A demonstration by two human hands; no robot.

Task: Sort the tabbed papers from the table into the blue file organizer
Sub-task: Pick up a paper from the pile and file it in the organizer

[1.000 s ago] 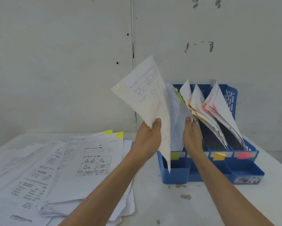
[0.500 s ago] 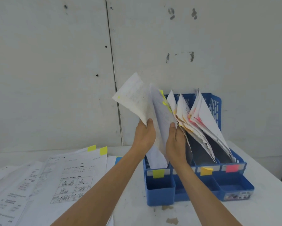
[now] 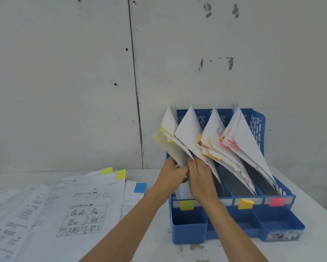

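Observation:
The blue file organizer (image 3: 259, 125) stands on the table against the wall, with yellow, orange and pink labels on its slot fronts. Leaning sheets fill its slots. My left hand (image 3: 171, 173) grips the lower edge of a yellow-tabbed paper (image 3: 168, 140) that now stands in the leftmost slot. Right beside it, my right hand (image 3: 200, 176) holds the neighbouring sheets (image 3: 189, 133) back, its fingers curled over their edge. A pile of tabbed papers (image 3: 79, 205) lies on the table to the left, with yellow tabs and one blue tab (image 3: 140, 187) showing.
The white table (image 3: 155, 248) runs up to a grey panelled wall (image 3: 64, 82). The organizer's low front trays (image 3: 189, 224) sit near the table's right side. Brown stains mark the tabletop in front of the organizer.
My left hand has carried the yellow-tabbed paper down and right from the air into the leftmost slot. My right hand has stayed on the sheets beside it. The camera has shifted closer.

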